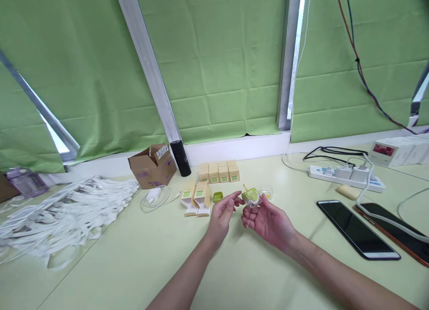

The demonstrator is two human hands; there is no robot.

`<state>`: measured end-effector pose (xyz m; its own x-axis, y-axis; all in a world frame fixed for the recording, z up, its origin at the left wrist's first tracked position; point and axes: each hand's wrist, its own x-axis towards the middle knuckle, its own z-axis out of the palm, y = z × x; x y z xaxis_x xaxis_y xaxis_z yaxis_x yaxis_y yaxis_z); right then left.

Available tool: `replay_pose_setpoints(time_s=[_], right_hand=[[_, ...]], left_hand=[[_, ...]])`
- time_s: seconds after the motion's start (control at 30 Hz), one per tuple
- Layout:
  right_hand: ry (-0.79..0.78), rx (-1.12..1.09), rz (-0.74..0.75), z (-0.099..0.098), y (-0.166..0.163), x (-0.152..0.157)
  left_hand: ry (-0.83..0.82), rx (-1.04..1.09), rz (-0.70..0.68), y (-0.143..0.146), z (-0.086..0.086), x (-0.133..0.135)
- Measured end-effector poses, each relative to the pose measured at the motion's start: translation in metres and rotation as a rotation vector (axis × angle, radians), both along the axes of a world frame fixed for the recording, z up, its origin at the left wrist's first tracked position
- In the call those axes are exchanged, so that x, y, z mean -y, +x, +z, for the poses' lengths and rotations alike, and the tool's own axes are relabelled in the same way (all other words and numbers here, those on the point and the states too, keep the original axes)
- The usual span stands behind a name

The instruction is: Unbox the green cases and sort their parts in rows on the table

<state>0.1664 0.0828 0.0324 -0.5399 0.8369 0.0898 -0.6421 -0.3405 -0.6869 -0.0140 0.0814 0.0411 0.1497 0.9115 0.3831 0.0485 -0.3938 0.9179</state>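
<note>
A small green container with clear plastic parts [251, 197] sits in my right hand [270, 222], between the thumb and fingers. A short yellow-orange piece sticks up from its top. My left hand [221, 214] is just left of it, fingers loosely bent and pointing towards it; whether the fingertips touch it I cannot tell. Behind the right thumb a clear round plastic piece [268, 192] with a bit of yellow shows. A small green square tray [217, 197] lies beyond the left hand. Beside that stand two opened cream boxes [202, 198] with green windows.
Several closed cream boxes [223, 171] stand in a row at the back. To the left are a cardboard box [152, 167], a black cylinder [180, 158], a white charger [154, 194] and white straps [70, 216]. A power strip [346, 178] and two phones [358, 229] lie right.
</note>
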Motion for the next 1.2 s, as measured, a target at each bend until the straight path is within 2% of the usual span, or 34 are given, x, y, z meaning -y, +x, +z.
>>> replay_pose_setpoints(time_s=[0.27, 0.6, 0.83, 1.03, 1.2], right_hand=[[0.073, 0.127, -0.062, -0.004, 0.003, 0.001], [0.180, 0.163, -0.186, 0.012, 0.004, 0.010], [0.294, 0.281, -0.221, 0.009, 0.005, 0.008], [0.413, 0.429, -0.354, 0.001, 0.003, 0.003], [0.592, 0.606, -0.454, -0.006, 0.003, 0.003]], left_hand=[[-0.119, -0.005, 0.167, -0.001, -0.016, -0.012], [0.024, 0.077, 0.095, 0.002, -0.008, 0.000], [0.059, 0.127, 0.053, 0.005, -0.003, 0.005], [0.145, 0.094, 0.134, 0.008, -0.006, 0.009], [0.252, 0.001, 0.177, 0.008, -0.008, 0.012]])
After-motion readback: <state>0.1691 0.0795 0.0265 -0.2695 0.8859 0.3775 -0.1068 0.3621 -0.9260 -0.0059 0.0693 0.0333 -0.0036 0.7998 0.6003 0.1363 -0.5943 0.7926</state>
